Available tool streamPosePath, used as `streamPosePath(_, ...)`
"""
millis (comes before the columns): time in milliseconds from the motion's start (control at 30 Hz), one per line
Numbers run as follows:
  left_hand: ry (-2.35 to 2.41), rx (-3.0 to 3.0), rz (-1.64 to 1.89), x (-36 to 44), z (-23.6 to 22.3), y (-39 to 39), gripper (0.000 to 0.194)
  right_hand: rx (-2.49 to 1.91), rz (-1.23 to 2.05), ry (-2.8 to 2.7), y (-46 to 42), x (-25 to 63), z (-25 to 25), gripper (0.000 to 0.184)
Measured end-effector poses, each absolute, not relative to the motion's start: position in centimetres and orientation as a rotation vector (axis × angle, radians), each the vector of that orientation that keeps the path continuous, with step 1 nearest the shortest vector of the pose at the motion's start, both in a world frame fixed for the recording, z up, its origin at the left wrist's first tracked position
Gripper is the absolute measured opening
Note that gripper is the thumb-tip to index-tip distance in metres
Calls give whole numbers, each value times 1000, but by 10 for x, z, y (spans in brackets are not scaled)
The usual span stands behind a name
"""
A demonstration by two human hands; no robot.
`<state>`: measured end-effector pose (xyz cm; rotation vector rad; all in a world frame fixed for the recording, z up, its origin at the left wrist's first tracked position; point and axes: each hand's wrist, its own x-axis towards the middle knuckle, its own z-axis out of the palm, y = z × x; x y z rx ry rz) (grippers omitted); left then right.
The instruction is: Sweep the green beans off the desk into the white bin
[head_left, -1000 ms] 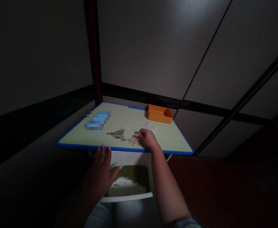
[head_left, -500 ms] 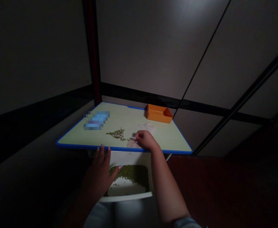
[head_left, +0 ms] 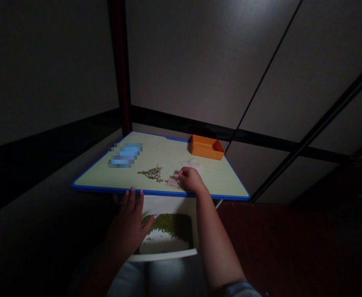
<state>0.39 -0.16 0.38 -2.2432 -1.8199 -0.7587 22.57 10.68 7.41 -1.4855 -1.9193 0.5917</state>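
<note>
My right hand (head_left: 191, 180) is closed in a pinch just above the tabletop; what the fingertips hold, if anything, is too small to make out. Close beside its fingers lies a flat, pinkish, see-through piece (head_left: 172, 182) with small specks. A scattered patch of green beans (head_left: 152, 173) spreads to the left of it. My left hand (head_left: 127, 225) is open, fingers spread, fingertips at the table's blue front edge. Its thumb reaches over the pulled-out white drawer (head_left: 168, 203), where a layer of green beans (head_left: 175, 224) covers the back and right side.
An orange open box (head_left: 208, 147) stands at the table's back right corner. Behind my right hand lies a crumpled, whitish, see-through piece (head_left: 193, 163). A blurred blue item (head_left: 125, 155) lies on the left of the pale table (head_left: 159, 148). Panelled walls stand close behind and left.
My right hand has shifted slightly up and to the right, away from the bean patch, still pinched. My left hand keeps its place. The whole view has moved very slightly.
</note>
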Motion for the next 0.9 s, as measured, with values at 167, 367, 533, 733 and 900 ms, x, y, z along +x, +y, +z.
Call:
streamPosePath(167,-1831,-2243,-755,4,3,-1,79,-1640,404,-1960,107,225,77,10)
streamPosePath(367,-1838,-2243,-756,4,1,-1,79,-1806,266,-1960,108,231,80,15)
streamPosePath(533,-1818,-2230,-771,4,0,0,78,-1908,223,-1904,108,234,80,18)
streamPosePath(733,-1818,-2227,-779,4,-1,0,79,-1984,157,-1828,107,236,82,19)
streamPosePath(900,-1810,-2227,-776,3,-2,0,79,-1862,266,-1733,107,235,83,15)
